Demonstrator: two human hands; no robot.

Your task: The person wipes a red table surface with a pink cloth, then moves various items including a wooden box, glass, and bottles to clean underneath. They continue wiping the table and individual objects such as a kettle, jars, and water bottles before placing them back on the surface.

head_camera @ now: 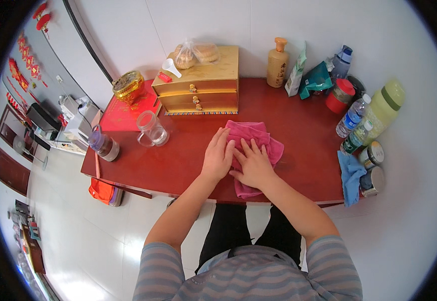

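Note:
A crumpled pink cloth (256,129) lies on the red-brown wooden table (188,165) in front of me. My right hand (254,163) rests flat on it with the fingers spread and pointing away from me. Beside it, my left hand (218,154) is tilted on its edge along the cloth's left side, fingers extended and together, thumb towards the cloth. Neither hand is closed around anything. Part of the cloth is hidden under the right hand, and its lower end reaches close to the table's front edge.
Behind stands a gold drawer box (199,86) carrying bagged round baked goods (196,54). To the left are a glass mug (152,129), a lidded bottle (105,145) and a gold bowl (128,86). Plastic bottles (353,116), jars (372,155) and a blue cloth (350,177) line the right.

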